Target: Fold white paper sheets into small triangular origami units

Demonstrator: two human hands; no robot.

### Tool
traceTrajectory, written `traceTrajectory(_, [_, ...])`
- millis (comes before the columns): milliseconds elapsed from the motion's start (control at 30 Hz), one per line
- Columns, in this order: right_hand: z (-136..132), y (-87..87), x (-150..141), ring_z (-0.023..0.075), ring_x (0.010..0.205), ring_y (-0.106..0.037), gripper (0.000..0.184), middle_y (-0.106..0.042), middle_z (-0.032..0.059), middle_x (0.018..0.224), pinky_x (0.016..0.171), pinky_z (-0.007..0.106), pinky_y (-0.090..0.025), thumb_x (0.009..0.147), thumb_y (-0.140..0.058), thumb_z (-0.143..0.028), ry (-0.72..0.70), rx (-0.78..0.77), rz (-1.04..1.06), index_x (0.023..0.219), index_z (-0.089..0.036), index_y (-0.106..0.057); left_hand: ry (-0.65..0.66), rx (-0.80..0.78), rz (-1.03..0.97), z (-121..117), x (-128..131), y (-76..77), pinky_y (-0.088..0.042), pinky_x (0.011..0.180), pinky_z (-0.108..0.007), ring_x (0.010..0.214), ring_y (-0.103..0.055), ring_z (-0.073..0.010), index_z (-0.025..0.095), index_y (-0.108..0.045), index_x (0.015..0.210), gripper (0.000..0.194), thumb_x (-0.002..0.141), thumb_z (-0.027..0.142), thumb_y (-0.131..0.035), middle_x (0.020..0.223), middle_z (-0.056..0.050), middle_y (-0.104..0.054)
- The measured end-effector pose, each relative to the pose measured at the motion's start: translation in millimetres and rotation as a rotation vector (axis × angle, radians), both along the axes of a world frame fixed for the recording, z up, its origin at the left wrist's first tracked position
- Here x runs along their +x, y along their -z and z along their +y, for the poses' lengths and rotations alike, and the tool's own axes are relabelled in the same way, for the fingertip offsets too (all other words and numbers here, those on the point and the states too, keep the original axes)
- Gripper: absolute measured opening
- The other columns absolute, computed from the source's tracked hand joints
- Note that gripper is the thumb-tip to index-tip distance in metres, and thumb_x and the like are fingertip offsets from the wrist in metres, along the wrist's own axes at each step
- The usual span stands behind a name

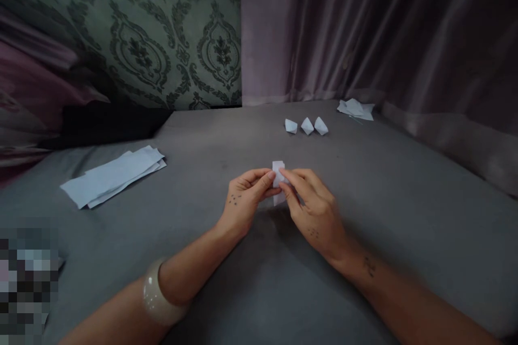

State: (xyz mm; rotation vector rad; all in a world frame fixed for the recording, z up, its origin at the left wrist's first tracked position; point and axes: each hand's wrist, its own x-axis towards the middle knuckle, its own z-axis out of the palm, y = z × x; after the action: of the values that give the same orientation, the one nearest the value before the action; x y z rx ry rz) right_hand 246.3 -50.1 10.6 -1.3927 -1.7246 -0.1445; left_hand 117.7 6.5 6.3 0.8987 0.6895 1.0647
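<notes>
Between both hands, above the grey cloth, is a small folded piece of white paper (278, 166). My left hand (247, 194) pinches its left side with the thumb in front. My right hand (313, 205) grips it from the right, thumb and index finger on its face. The paper's lower end shows below the fingers, while its middle is partly covered by them. Farther back stand three small folded paper shapes, one on the left (291, 126), one in the middle (307, 126) and one on the right (321, 126).
A stack of white paper strips (117, 175) lies on the left of the grey cloth (194, 145). Crumpled paper scraps (356, 109) sit at the back right. A dark cloth (109, 124) is at the back left. Curtains (364, 27) and a patterned wall (174, 54) border the surface.
</notes>
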Motion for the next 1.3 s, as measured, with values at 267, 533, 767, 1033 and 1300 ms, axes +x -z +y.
traceTrajectory(267, [1.9, 3.5, -2.8, 0.0192, 0.089, -0.059, 0.039, -0.062, 0.0072, 0.095, 0.080, 0.036, -0.052, 0.093, -0.047, -0.017, -0.003, 0.026, -0.070, 0.130, -0.024, -0.052, -0.007, 0.004, 0.016, 0.9, -0.1, -0.4, -0.056, 0.081, -0.031, 0.083, -0.067, -0.0157, 0.016, -0.074, 0.088, 0.020, 0.071, 0.028, -0.075, 0.091, -0.006, -0.073])
traceTrajectory(533, [1.5, -0.5, -7.1, 0.0185, 0.089, -0.059, 0.034, -0.062, 0.0072, 0.095, 0.081, 0.036, -0.051, 0.093, -0.047, -0.017, -0.019, 0.021, -0.015, 0.126, -0.022, -0.055, 0.008, 0.037, 0.015, 1.9, -1.2, 0.9, -0.055, 0.083, -0.030, 0.088, -0.067, -0.0164, 0.018, -0.074, 0.091, 0.020, 0.074, 0.027, -0.073, 0.096, -0.006, -0.073])
traceTrajectory(767, [2.6, -7.5, -8.2, 0.0165, 0.092, -0.059, 0.025, -0.063, 0.0049, 0.097, 0.084, 0.034, -0.050, 0.092, -0.049, -0.015, -0.007, 0.017, 0.156, 0.112, -0.024, -0.062, 0.060, 0.088, -0.019, 0.0, -0.3, -0.7, -0.054, 0.086, -0.033, 0.090, -0.068, -0.0189, 0.020, -0.073, 0.097, 0.026, 0.071, 0.021, -0.075, 0.095, -0.005, -0.074])
traceTrajectory(1033, [3.3, -9.8, -11.7, 0.0157, 0.089, -0.060, 0.021, -0.063, 0.0040, 0.094, 0.082, 0.033, -0.050, 0.090, -0.052, -0.014, -0.006, 0.019, 0.200, 0.105, -0.023, -0.064, 0.003, 0.117, -0.012, -0.5, -0.1, -0.4, -0.056, 0.080, -0.032, 0.086, -0.069, -0.0184, 0.019, -0.073, 0.096, 0.024, 0.072, 0.021, -0.074, 0.091, -0.005, -0.075])
traceTrajectory(1300, [4.5, -6.8, -13.6, 0.0163, 0.087, -0.061, 0.020, -0.063, 0.0046, 0.092, 0.080, 0.033, -0.051, 0.089, -0.053, -0.016, -0.001, 0.016, 0.178, 0.104, -0.022, -0.065, -0.030, 0.130, -0.001, -1.0, 0.9, -1.0, -0.057, 0.080, -0.034, 0.084, -0.070, -0.0192, 0.020, -0.074, 0.093, 0.022, 0.071, 0.021, -0.075, 0.088, -0.004, -0.075])
